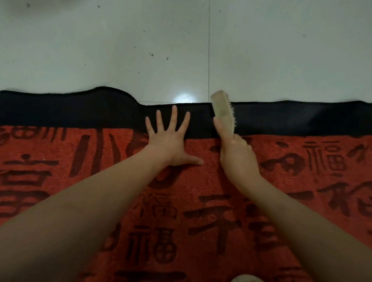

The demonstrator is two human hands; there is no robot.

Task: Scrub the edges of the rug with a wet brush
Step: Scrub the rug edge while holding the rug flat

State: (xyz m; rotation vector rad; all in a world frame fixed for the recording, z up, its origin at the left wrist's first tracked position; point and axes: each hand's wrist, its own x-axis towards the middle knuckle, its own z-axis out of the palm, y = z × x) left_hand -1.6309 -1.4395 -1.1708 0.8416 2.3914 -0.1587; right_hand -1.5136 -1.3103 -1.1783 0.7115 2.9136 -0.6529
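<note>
The left hand (pixel 169 137) lies spread flat where the rug's (pixel 55 175) black border (pixel 49 112) meets the red, and should probably press firmly so the border cannot ripple. Just right of it, the right hand (pixel 238 155) grips the brush (pixel 223 110), tilted on edge over the border with bristles facing right; I judge it should roll bristles-down for short strokes along the edge.

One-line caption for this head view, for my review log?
Left hand presses flat on the rug while right hand holds a brush over its black edge.
</note>
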